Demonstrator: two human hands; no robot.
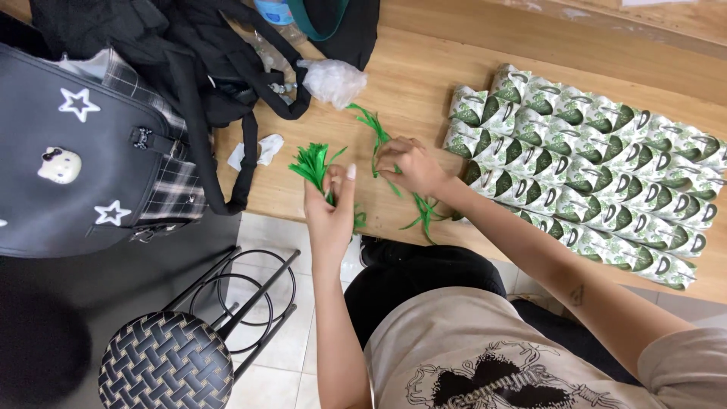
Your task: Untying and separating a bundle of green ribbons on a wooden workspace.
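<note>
My left hand point(330, 208) is raised over the front edge of the wooden table point(424, 83) and pinches a small bunch of bright green strips point(311, 163) that fans out above its fingers. My right hand point(409, 164) lies on the table just to the right, its fingertips closed on a single thin green strip point(372, 125) that runs up and to the left. More loose green strips point(423, 212) lie under my right wrist at the table edge.
Rows of green-and-white folded paper packets point(591, 167) cover the table's right side. A black bag with straps point(197, 53), a plaid cloth, a crumpled clear plastic bag point(335, 79) and white paper scraps point(261, 149) sit left. A woven stool point(166, 363) stands below left.
</note>
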